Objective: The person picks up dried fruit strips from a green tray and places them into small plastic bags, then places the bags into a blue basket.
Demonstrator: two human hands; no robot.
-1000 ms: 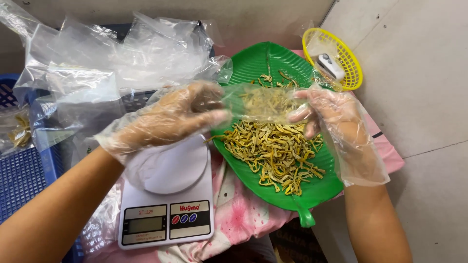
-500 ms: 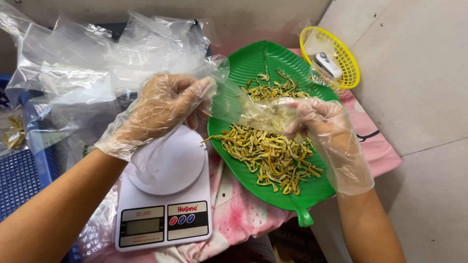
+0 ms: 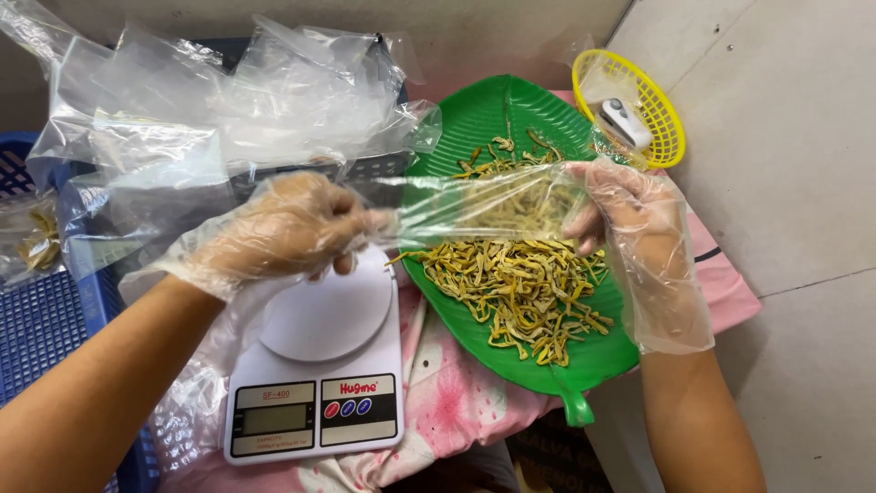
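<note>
Two bare forearms reach in from the bottom edge, each hand wearing a loose, clear disposable glove. The left hand (image 3: 292, 228) has its grip pinched together on the left end of a clear plastic bag (image 3: 484, 196), thumb and fingers closed on the film. The right hand (image 3: 625, 205) has its grip pinched together on the bag's right end. The bag is stretched flat between the two grips, its long axis running straight across from left to right, roughly level. It looks empty, though the film is too sheer to be sure.

Directly under the stretched bag, and spreading below and toward the right-hand grip, lies a heap of thin yellow-brown dried strips (image 3: 520, 283). They rest on a green leaf-shaped tray (image 3: 474, 119), whose pointed stem end points toward the person, well below the right grip.

Just below the left grip sits a white kitchen scale (image 3: 315, 383) with a bare round weighing plate and a small display at its near edge. Scale and tray rest on a pink patterned cloth (image 3: 447, 411) covering the bench.

Above the left grip, a loose pile of more clear plastic bags (image 3: 228, 110) lies over a blue slatted crate (image 3: 36, 319), which extends out to the far left. One bag at that far left edge holds some of the same yellow strips.

Above the right grip, near it, is a small yellow mesh basket (image 3: 671, 123) holding a small white handheld device (image 3: 620, 123). To the right of the right grip is plain pale grey wall or floor panelling.
</note>
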